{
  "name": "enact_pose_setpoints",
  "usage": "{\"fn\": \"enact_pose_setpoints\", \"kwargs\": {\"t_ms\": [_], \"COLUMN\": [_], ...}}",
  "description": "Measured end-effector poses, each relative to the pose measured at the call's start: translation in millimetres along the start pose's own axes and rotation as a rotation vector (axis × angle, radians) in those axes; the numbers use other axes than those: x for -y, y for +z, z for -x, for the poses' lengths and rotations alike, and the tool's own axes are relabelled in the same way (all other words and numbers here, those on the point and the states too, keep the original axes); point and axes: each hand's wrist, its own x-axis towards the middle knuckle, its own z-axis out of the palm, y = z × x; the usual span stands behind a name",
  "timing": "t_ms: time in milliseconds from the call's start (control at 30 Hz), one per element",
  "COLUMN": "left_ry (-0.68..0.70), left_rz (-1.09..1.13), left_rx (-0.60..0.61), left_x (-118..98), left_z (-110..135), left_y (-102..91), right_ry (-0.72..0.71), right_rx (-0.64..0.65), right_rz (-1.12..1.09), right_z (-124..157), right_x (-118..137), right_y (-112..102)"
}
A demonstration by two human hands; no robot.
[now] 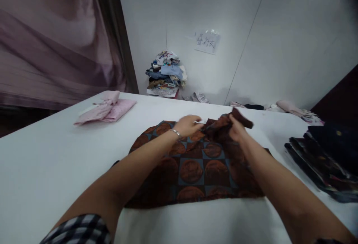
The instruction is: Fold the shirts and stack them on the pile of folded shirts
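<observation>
A brown shirt patterned with orange-brown circles and blue-grey squares lies spread on the white table. Its collar end is bunched and raised off the table at the far side. My right hand grips this dark bunched cloth, with a flap of it sticking out to the right above my fingers. To the left, my left hand, a silver bracelet at its wrist, has its fingers bent and closed at the edge of the bunched part. Its fingertips partly cover the cloth there. Both forearms hide the shirt's sides.
A folded pink shirt lies at the table's far left. Dark folded clothes are stacked at the right. Beyond the far edge stands a tall clothes pile, with more garments farther right. A handwritten sign hangs on the wall.
</observation>
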Motion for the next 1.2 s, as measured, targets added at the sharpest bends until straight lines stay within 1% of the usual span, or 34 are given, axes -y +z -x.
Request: {"fn": "enact_pose_setpoints", "kwargs": {"t_ms": [67,133,167,233,300,367,433,533,633,700,800,933,1033,1100,1167,1200], "left_ry": [-0.299,-0.434,-0.493,-0.573,-0.619,-0.638,-0.648,-0.643,-0.637,-0.642,-0.646,-0.635,-0.562,-0.478,-0.406,-0.371], "left_rz": [-0.153,-0.2,-0.218,-0.232,-0.237,-0.235,-0.224,-0.182,-0.141,-0.111,-0.038,0.201,0.38,0.398,0.307,0.233], "left_rx": [0.095,0.136,0.155,0.189,0.211,0.219,0.224,0.221,0.149,0.072,-0.011,-0.12,-0.15,-0.15,-0.122,-0.083], "left_x": [61,111,130,155,165,167,165,161,158,155,146,127,109,96,83,76], "left_z": [9,20,24,30,31,27,22,16,19,26,37,53,71,89,111,123], "left_y": [-7.5,-11.8,-12.2,-10.5,-7.2,-4.6,-4.5,-11.0,-25.4,-36.1,-49.0,-62.6,-75.3,-82.0,-83.2,-81.1], "right_ry": [0.104,0.121,0.095,0.014,-0.041,-0.078,-0.128,-0.267,-0.405,-0.438,-0.413,-0.362,-0.348,-0.343,-0.357,-0.363], "right_rx": [-0.05,-0.101,-0.124,-0.156,-0.188,-0.208,-0.199,-0.176,-0.176,-0.169,-0.161,-0.19,-0.197,-0.163,-0.131,-0.127], "right_rz": [-0.122,-0.256,-0.312,-0.363,-0.361,-0.335,-0.31,-0.284,-0.237,-0.189,-0.141,-0.163,-0.228,-0.261,-0.264,-0.25], "right_z": [-17,-35,-43,-56,-66,-73,-78,-82,-78,-69,-49,-15,18,44,71,84], "right_x": [20,43,54,75,92,106,120,142,161,169,175,179,178,171,159,152], "right_y": [-23,-43,-50,-60,-64,-64,-65,-73,-89,-100,-114,-122,-129,-138,-149,-155]}}
